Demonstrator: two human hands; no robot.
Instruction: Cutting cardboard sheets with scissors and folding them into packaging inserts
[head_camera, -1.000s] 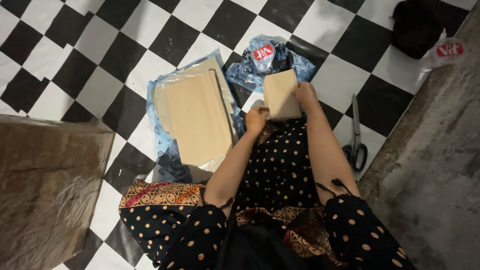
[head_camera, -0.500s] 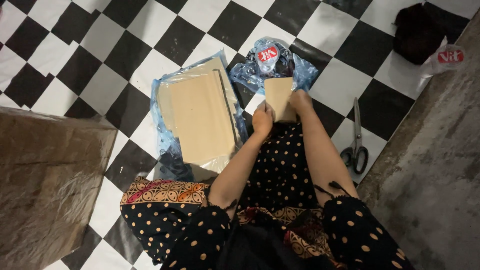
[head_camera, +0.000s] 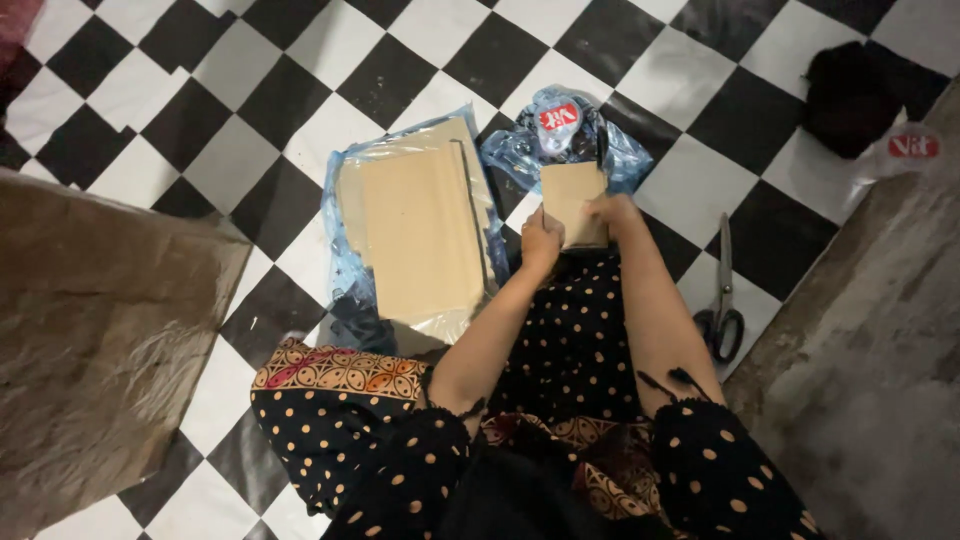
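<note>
Tan card piece (head_camera: 570, 195), one, held in both hands' closed grip: left hand (head_camera: 541, 243), right hand (head_camera: 611, 212).

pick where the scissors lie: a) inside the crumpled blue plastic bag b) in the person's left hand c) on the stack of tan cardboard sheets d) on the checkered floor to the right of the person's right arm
d: the metal scissors with black handles lie flat on the black-and-white checkered tile floor, right of the right hand, which with the left hand holds a small tan cardboard piece.
</note>
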